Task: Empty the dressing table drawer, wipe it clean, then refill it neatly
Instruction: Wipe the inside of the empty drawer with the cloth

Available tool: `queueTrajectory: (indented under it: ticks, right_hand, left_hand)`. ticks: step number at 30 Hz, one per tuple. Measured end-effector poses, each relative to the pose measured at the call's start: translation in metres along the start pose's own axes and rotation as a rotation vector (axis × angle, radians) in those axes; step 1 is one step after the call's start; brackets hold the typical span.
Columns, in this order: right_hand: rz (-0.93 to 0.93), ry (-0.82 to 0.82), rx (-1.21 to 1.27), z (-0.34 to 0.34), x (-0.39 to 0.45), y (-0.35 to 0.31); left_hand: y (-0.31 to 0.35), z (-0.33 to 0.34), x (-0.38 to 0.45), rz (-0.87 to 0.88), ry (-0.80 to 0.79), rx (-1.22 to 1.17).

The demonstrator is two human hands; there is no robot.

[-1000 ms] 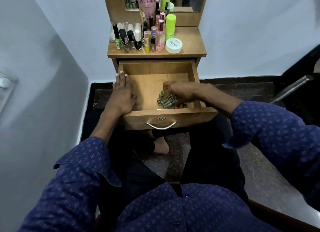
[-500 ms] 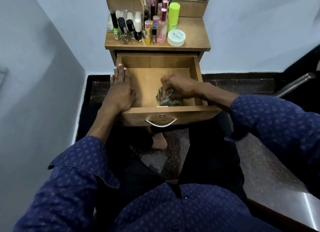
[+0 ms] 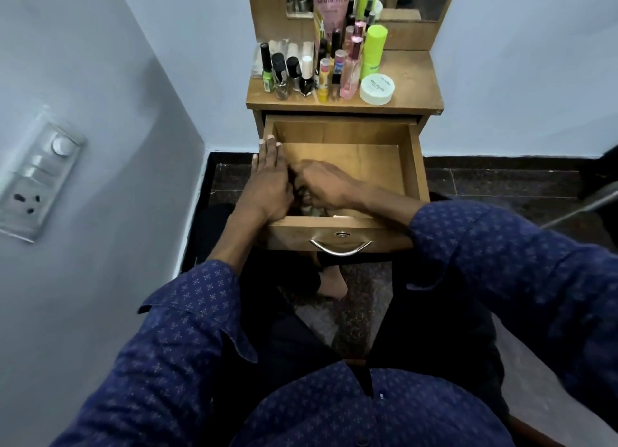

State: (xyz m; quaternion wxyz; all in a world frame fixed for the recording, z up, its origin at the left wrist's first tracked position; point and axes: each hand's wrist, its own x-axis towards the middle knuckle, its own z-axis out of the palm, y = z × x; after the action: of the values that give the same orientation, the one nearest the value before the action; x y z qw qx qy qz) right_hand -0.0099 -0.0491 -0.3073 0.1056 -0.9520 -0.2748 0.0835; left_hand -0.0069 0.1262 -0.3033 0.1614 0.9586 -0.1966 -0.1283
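drawer (image 3: 413, 165): pulled out of the table, a box of smooth light brown wood with plain flat walls and a bare floor across its right and far parts; a curved shiny metal handle (image 3: 340, 248) sits on its front panel
left hand (image 3: 269, 185): lies flat along the drawer's left wall, fingers (image 3: 267, 149) straight and close together, tips reaching toward the far left corner, holding nothing
right hand (image 3: 322, 185): inside the drawer at its near left, just beside the left hand, knuckles up and fingers curled down over a cloth
cloth (image 3: 307, 206): only a small crumpled patch shows under the right hand, near the drawer's front wall; its pattern is too hidden to tell
table (image 3: 414, 82): same brown wood, a flat top with a mirror panel behind it
bottles (image 3: 287, 75): small glass ones with black and white caps, standing upright in a tight group on the left of the table top
spray can (image 3: 373, 52): tall lime green cylinder, upright beside a slim pink bottle (image 3: 351, 72)
tub (image 3: 377, 89): low, round, white, with a flat lid, in front of the spray can
sleeves (image 3: 521, 262): dark blue fabric with a small repeated print
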Motion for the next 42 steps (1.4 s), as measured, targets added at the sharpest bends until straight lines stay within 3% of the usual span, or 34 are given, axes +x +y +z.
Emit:
queueTrajectory:
  ticks: [3,7,13,16,19,24,29,31,34,37,40,42]
  right_hand:
    - [-0.06,-0.051,0.003,-0.008,-0.023,0.003]
    - [0.034,-0.1,-0.083,-0.032,-0.051,0.028]
    - [0.226,-0.078,-0.615,-0.083,-0.06,0.079]
    - [0.244,-0.256,-0.73,-0.075,-0.07,0.088]
    - [0.311,-0.35,-0.668,-0.068,-0.079,0.079]
    - [0.335,-0.69,-0.49,-0.057,-0.091,0.04]
    - [0.437,-0.684,-0.348,-0.079,-0.084,0.048]
    - [0.44,-0.506,-0.445,-0.08,-0.077,0.062]
    - [0.26,-0.251,-0.732,-0.071,-0.077,0.082]
    - [0.191,-0.334,-0.78,-0.055,-0.086,0.086]
    - [0.16,-0.522,-0.599,-0.038,-0.1,0.089]
    - [0.139,-0.521,-0.546,-0.03,-0.104,0.091]
  left_hand:
    - [0.002,0.001,-0.002,-0.001,-0.001,0.013]
    - [0.004,0.0,0.0,0.0,0.005,0.05]
    - [0.061,0.017,0.009,0.1,-0.022,-0.036]
    - [0.074,0.026,0.012,0.103,-0.053,-0.068]
    - [0.065,0.024,0.013,0.071,-0.044,-0.068]
    - [0.069,0.024,0.01,0.092,-0.056,-0.06]
    - [0.07,0.027,0.011,0.109,-0.087,-0.043]
    - [0.071,0.027,0.011,0.118,-0.107,-0.042]
    - [0.07,0.024,0.01,0.123,-0.087,-0.015]
    - [0.067,0.024,0.011,0.127,-0.06,-0.016]
    - [0.068,0.026,0.01,0.124,-0.057,-0.031]
    - [0.068,0.026,0.008,0.129,-0.055,-0.036]
